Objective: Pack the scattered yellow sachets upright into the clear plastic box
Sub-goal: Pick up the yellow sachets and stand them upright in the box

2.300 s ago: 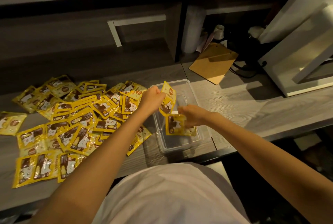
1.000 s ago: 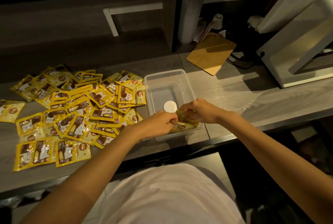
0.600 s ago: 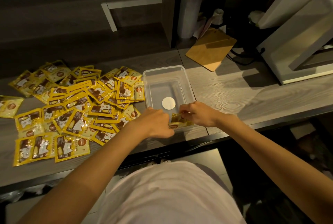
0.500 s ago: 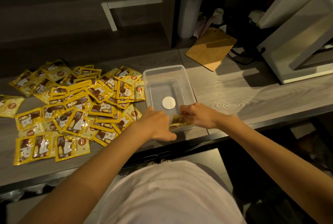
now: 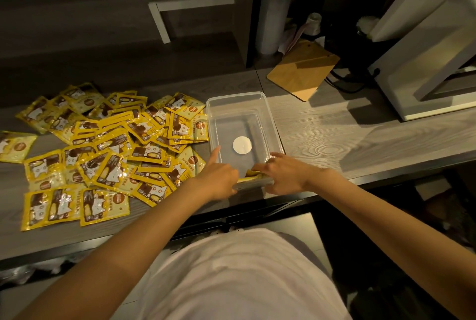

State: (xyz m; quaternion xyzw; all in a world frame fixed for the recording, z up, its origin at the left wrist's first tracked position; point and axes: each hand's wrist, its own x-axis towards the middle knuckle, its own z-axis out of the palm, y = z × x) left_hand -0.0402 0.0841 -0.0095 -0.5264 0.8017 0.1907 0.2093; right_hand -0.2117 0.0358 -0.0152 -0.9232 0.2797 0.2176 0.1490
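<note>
My left hand [image 5: 219,178] at clear plastic box [image 5: 270,118], index straight, grip unclear, my right hand [image 5: 286,172], fingers relaxed, on yellow sachets [image 5: 251,173] inside near wall, loose sachets [image 5: 116,144] alongside, print unreadable

Office-like: desk [image 5: 334,134], clipboard [image 5: 304,69] (cables [image 5: 346,89] behind).

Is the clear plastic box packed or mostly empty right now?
Mostly empty. The clear plastic box shows its bare floor and round white sticker; only a few yellow sachets sit at its near end, by the right hand.
</note>
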